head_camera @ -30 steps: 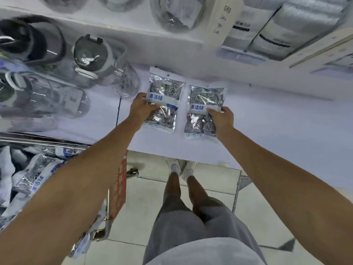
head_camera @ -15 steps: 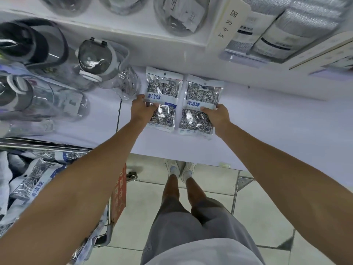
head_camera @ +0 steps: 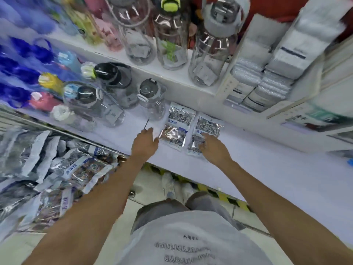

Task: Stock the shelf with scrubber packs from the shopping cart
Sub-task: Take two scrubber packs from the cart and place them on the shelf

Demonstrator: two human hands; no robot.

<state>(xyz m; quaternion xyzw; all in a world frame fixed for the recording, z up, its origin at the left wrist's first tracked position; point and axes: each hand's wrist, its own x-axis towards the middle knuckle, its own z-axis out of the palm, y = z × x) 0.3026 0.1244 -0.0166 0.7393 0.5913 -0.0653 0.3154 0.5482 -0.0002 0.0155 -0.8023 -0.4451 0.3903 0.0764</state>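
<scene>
Crinkly foil scrubber packs (head_camera: 176, 127), white shelf (head_camera: 267, 169)

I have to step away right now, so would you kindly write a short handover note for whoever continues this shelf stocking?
Left hand: open, fingers spread, beside the left silver scrubber pack with a blue label; it holds nothing.
Right hand: open, fingers resting over the lower part of the right silver scrubber pack.
Done: both packs lie flat, side by side, on the white lower shelf, right of the clear water bottles.
Left: many more packs fill the shopping cart on the left; the shelf to the right of the two packs looks free for them.
</scene>
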